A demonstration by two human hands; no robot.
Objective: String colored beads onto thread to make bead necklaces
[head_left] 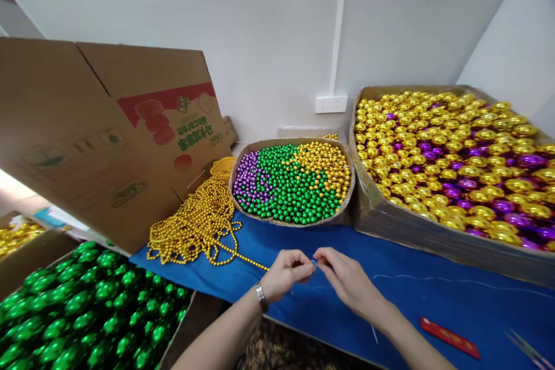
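Above the blue cloth [342, 245], my left hand [284, 274] is closed in a pinch, with a band on its wrist. My right hand [347, 278] is closed beside it, thumb and forefinger together, and the fingertips of both hands nearly meet. A small loop of white thread [313, 263] shows at the left fingertips, next to the right ones. A string of gold beads [249, 261] runs from a heap of gold bead strings [195, 219] up to my left hand; whether the fingers grip it is hidden. A thin white thread [433, 279] lies across the cloth on the right.
An oval box [236, 202] of purple, green and gold beads stands ahead. On the right is a large carton [373, 214] of gold and purple beads. Green beads [87, 306] fill a box at lower left, below a cardboard carton [99, 156]. A red object [450, 336] lies right.
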